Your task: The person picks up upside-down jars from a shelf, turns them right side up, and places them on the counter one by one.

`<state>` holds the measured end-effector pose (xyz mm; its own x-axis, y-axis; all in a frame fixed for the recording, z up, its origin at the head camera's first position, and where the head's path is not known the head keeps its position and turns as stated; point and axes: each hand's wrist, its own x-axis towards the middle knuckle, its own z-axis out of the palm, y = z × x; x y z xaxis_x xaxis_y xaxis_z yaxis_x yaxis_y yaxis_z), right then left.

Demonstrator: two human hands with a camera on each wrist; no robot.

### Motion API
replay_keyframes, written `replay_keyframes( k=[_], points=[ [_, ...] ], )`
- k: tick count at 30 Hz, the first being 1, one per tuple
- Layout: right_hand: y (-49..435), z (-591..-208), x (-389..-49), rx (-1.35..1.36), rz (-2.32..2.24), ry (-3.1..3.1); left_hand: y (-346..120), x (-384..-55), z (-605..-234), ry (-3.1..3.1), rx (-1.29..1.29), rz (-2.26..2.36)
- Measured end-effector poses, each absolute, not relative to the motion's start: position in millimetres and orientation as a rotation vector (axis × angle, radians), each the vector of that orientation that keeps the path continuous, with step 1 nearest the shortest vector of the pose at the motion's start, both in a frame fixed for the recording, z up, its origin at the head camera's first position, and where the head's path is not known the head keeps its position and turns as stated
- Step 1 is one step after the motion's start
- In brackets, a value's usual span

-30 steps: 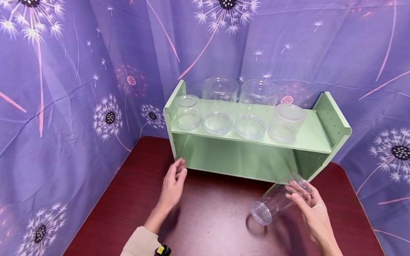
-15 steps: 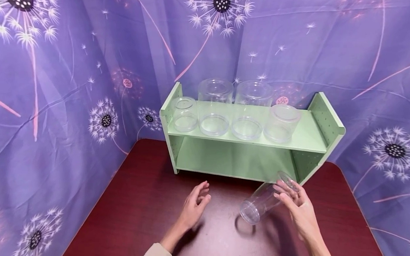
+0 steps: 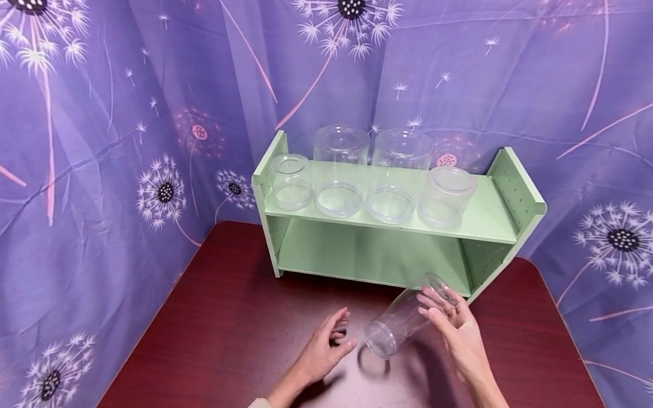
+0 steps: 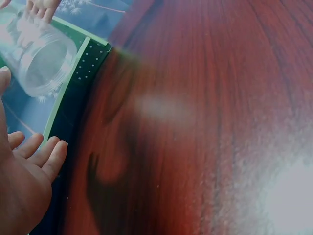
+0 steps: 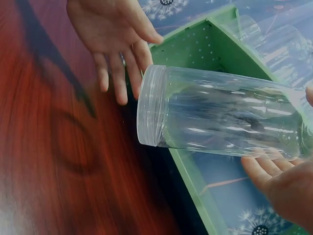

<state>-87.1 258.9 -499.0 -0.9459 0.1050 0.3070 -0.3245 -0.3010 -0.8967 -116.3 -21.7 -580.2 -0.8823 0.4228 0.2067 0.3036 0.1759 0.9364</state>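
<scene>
Gripping clear jar (image 3: 399, 319) near one end, my right hand (image 3: 462, 338) | my left hand (image 3: 322, 355) empty, relaxed, near the other | likely light, stiff, slippery; best held mid-barrel

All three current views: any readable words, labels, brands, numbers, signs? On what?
No readable text.
Clear plastic cylindrical jar in the right hand: no label or lettering visible.
Four clear cylindrical containers on the pale green shelf unit: none visible.
Shelf unit: small round holes, no lettering visible.
Purple dandelion-print fabric: pattern only.
</scene>
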Motion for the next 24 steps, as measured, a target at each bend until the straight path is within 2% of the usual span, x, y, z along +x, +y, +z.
replay_keyframes(
  k=[15, 24],
  points=[
    [242.5, -497.7, -88.8, 0.334, 2.364, -1.607, -10.0, -109.7, -581.8, 2.249, 0.675, 1.795],
    [236.8, -495.8, -88.4, 0.272, 2.398, -1.594, -5.5, -105.6, -582.3, 2.341, 0.649, 1.692]
  ],
)
